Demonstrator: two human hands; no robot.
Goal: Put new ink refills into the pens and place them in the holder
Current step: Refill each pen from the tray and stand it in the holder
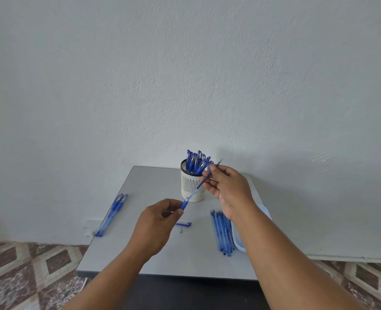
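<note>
Your left hand is raised over the middle of the desk, with thumb and fingertips pinching the blue grip end of a pen barrel. Your right hand is higher and further back, just in front of the holder, its fingers closed around the upper part of a thin refill. The refill slants down from your right hand into the barrel, and its fine tip sticks out above your fingers; how far it sits inside the barrel is hard to tell at this size.

The holder is a white slotted cup with a dark rim, standing near the far edge of the desk and packed with capped blue pens. A pen cap lies flat on the desk just beside your left hand, and a small metal tip piece sits near it. To your left, a few capped pens lie side by side along the desk edge. To your right, a row of loose refills lies beside a white tray, which your right forearm partly hides.
</note>
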